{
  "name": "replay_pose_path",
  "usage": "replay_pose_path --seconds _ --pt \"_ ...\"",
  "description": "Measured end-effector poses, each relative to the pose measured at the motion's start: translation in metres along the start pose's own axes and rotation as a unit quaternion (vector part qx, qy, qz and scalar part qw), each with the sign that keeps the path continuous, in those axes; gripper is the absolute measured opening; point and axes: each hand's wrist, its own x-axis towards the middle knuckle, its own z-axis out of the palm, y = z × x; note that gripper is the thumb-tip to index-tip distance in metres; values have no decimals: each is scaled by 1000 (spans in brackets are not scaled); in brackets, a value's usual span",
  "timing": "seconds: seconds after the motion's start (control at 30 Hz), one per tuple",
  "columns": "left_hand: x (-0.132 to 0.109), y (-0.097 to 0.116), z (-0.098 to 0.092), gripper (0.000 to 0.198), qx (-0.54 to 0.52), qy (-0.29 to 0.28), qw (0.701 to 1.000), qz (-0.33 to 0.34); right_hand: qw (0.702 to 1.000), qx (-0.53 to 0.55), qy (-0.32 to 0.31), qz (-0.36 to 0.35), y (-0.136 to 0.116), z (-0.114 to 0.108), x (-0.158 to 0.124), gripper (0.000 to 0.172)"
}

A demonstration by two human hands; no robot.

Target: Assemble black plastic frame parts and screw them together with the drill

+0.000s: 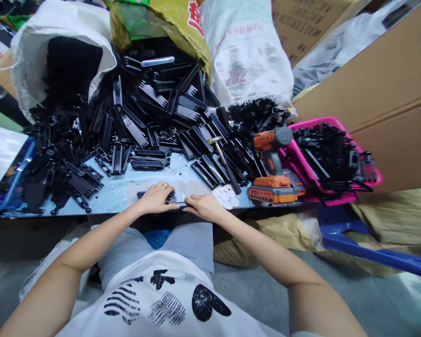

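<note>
Both hands press a black plastic part (168, 197) at the bench's (119, 192) near edge: left hand (156, 198) flat over it, right hand (204, 206) gripping its end. It could slip off that edge. A pink basket (303, 164) and white sack (31, 51) hold more black parts.

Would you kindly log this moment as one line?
left hand: on black plastic part | right hand: at part's end, table edge | hammer, drill: idle
</note>
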Motion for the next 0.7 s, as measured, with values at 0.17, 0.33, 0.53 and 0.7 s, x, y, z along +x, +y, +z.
replay_pose_path --seconds 0.17,0.33,0.53,0.7 --pt "-6 0 6 73 1 52 999 14 999 -24 18 16 -7 -8 -1 43" --pt "-13 -4 16 53 -25 135 990 10 994 -74 71 36 -20 -23 -4 39" --pt "-15 -5 18 42 -27 165 986 26 990 -98 97 9 -19 -37 -2 35" --pt "-9 -1 16 52 -39 122 991 36 989 -66 127 -36 2 -12 6 37"
